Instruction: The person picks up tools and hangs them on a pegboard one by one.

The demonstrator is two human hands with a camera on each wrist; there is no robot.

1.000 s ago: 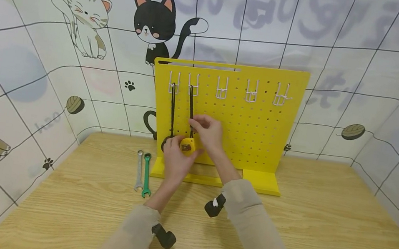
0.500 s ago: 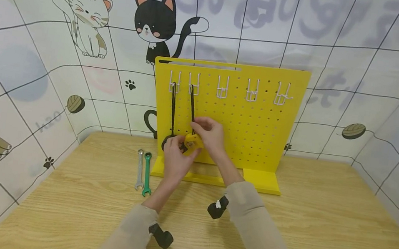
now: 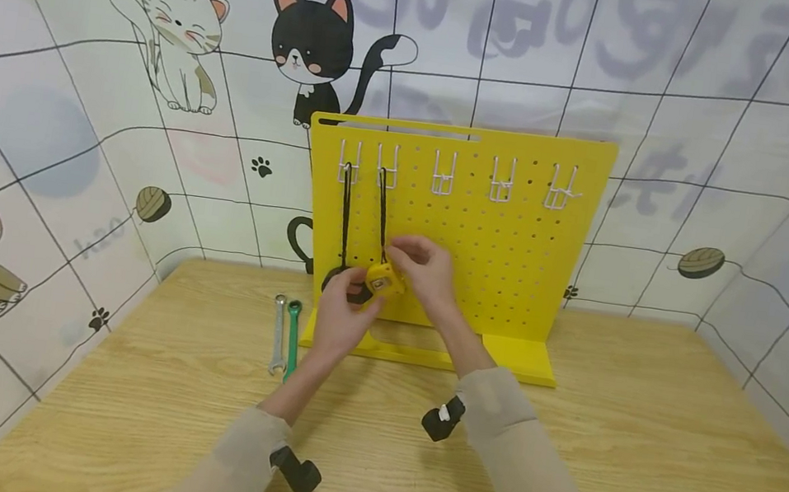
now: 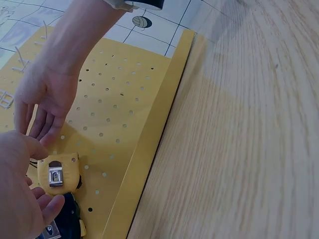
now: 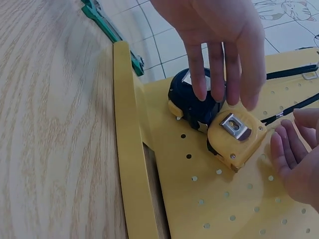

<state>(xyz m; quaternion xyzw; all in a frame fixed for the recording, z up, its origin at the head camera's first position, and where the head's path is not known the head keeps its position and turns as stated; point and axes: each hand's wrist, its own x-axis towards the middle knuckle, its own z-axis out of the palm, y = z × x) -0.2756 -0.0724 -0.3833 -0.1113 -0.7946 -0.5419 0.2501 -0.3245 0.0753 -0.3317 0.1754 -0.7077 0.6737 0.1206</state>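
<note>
A yellow tape measure [image 3: 384, 281] hangs by its black strap [image 3: 382, 213] from the second hook of the yellow pegboard [image 3: 492, 246]. Left of it hangs a black tape measure [image 5: 180, 94] on the first hook, partly behind my left hand [image 3: 338, 318]. In the right wrist view the left fingers point down, relaxed, with the tips right at the two tape measures. My right hand [image 3: 428, 277] is just right of the strap above the yellow case, its fingers loosely bent and holding nothing. The metal clip [image 5: 235, 127] of the yellow tape measure faces outward.
Three white wire hooks [image 3: 442, 177] to the right bear nothing. On the wooden table [image 3: 370, 434], left of the pegboard's base [image 3: 517, 362], lie a silver wrench [image 3: 279, 336] and a green wrench [image 3: 294, 328]. A cat-patterned wall sheet [image 3: 677, 142] stands behind.
The yellow tape measure has turned and shifted slightly right, hanging tilted. My left hand has drawn slightly down and left; the right hand has moved a little right, away from the strap.
</note>
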